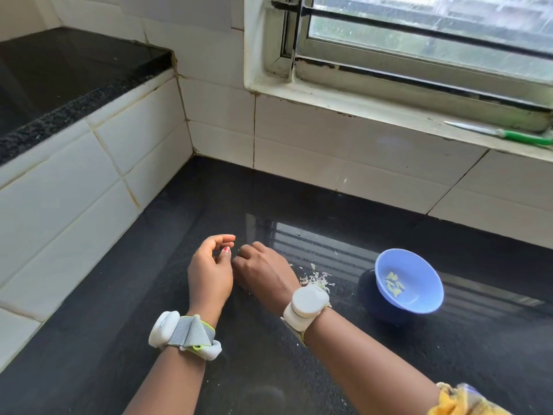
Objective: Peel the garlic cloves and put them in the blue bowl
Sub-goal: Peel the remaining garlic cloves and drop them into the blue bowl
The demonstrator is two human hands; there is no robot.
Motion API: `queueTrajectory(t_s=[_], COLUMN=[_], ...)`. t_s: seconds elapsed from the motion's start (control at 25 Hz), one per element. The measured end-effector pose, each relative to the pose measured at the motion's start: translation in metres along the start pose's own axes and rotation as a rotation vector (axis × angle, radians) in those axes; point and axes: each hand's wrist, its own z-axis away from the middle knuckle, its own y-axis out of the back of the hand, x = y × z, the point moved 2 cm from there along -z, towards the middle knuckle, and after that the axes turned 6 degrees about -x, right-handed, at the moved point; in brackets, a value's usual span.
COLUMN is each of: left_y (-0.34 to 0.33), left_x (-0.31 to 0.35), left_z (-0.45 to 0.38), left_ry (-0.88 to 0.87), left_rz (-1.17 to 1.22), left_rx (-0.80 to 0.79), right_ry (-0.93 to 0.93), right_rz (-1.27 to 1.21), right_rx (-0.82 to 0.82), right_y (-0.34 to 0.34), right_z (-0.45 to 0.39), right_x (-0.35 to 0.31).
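Note:
My left hand (209, 274) hovers over the black counter (299, 369) with its fingers loosely curved, and nothing shows between finger and thumb. My right hand (263, 271) is right beside it, back toward the camera, knuckles bent down to the counter. Its fingertips are hidden, so I cannot tell whether it holds a clove. The blue bowl (419, 301) stands tilted to the right of my right wrist, with several peeled garlic cloves (395, 284) inside. Pale peel scraps (317, 275) lie on the counter between my right hand and the bowl.
A white tiled wall runs along the left and the back. A raised black ledge (59, 79) sits at the upper left. On the window sill (389, 115) at the right lies a green-handled knife (520, 136).

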Motion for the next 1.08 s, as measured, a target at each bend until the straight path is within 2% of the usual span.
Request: queueTrajectory(t_s=[0.12,0.2,0.28,0.44,0.6,0.76,0.96,1.08], left_y=[-0.004,-0.014,-0.029,-0.048,-0.056,-0.059,-0.065,-0.066], left_x=[0.009,0.012,0.017,0.025,0.032,0.031,0.026,0.028], left_z=[0.007,0.013,0.02,0.034,0.039,0.038,0.038,0.045], left_ry=[0.004,0.001,-0.014,-0.011,-0.006,0.002,0.067,0.133], left_rz=[0.071,0.121,0.143,0.132,0.051,0.026,0.087,0.2], left_rx=[-0.015,-0.108,-0.21,-0.243,-0.24,-0.255,-0.294,-0.338], right_ry=[-0.217,-0.391,-0.523,-0.673,-0.741,-0.742,-0.674,-0.7], right_rz=[-0.361,-0.558,-0.655,-0.755,-0.902,-0.948,-0.977,-0.927], right_rx=[0.144,0.285,0.354,0.36,0.386,0.339,0.276,0.318], right_y=[0.015,0.022,0.029,0.039,0.045,0.048,0.051,0.05], right_z=[0.013,0.026,0.042,0.073,0.086,0.089,0.093,0.097], right_x=[0.01,0.019,0.027,0.031,0.032,0.036,0.042,0.046])
